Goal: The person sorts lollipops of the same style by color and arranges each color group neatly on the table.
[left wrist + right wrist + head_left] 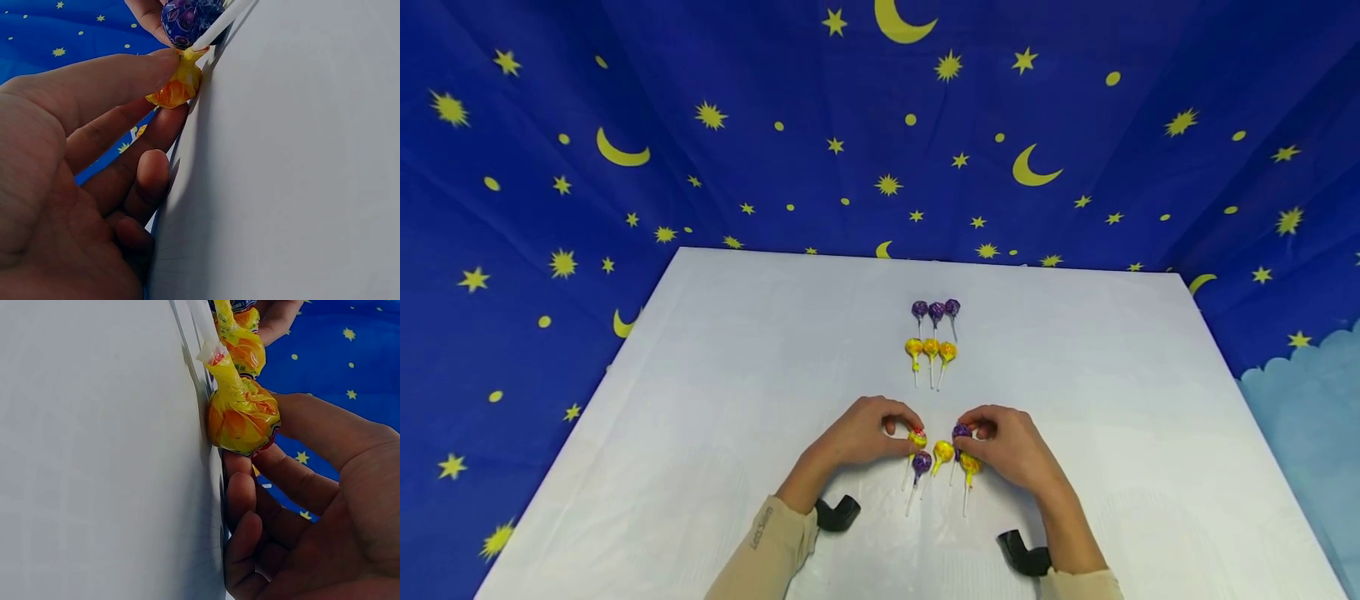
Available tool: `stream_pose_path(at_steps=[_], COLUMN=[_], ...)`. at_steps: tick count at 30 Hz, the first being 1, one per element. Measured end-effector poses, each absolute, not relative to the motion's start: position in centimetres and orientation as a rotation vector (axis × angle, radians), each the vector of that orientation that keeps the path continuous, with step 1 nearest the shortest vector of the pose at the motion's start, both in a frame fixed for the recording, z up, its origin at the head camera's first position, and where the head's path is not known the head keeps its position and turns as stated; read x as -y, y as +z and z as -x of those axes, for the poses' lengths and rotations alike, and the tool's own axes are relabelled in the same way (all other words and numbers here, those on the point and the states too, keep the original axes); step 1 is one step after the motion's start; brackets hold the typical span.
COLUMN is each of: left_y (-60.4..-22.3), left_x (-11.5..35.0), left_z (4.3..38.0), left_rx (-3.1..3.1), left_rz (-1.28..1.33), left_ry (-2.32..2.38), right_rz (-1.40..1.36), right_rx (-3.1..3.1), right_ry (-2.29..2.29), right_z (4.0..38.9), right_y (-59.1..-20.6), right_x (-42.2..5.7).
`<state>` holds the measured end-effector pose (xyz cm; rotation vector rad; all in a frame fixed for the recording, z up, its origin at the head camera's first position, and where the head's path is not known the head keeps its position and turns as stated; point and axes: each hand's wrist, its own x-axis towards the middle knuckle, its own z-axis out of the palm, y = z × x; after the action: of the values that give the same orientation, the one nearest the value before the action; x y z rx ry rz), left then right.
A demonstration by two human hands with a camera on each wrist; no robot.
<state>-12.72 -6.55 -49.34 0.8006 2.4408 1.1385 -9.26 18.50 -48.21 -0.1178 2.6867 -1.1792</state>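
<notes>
My left hand (pixel 868 429) pinches a yellow lollipop (pixel 917 437) by its wrapped head, between thumb and fingers; the left wrist view shows this yellow head (pixel 178 84) low against the table. Close by lies a purple lollipop (pixel 921 462), its stick toward me. Across from it, my right hand (pixel 1011 446) holds another purple lollipop (pixel 962 431) between thumb and forefinger. Just in front of that hand lies a yellow lollipop (pixel 970 467), which hides the held one in the right wrist view. Between the hands is one more yellow lollipop (pixel 943 452).
Farther back on the white table (pixel 760 350), three purple lollipops (pixel 936 312) lie in a row, with three yellow lollipops (pixel 932 347) in a row before them. Black curved pieces (pixel 837 513) sit at both wrists. A blue star-and-moon cloth (pixel 820 100) hangs behind the table.
</notes>
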Motion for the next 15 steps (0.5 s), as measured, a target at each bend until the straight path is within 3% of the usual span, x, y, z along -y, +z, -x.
stream_pose_path(at_steps=[15], left_y=[-49.59], left_x=[6.34], left_z=[12.75], left_rx=[-2.451], left_rz=[-0.799], left_ry=[1.142], right_rz=[0.11], right_rx=[-2.68], right_ry=[-1.19], right_z=[9.17], right_y=[-48.02], right_x=[-18.65])
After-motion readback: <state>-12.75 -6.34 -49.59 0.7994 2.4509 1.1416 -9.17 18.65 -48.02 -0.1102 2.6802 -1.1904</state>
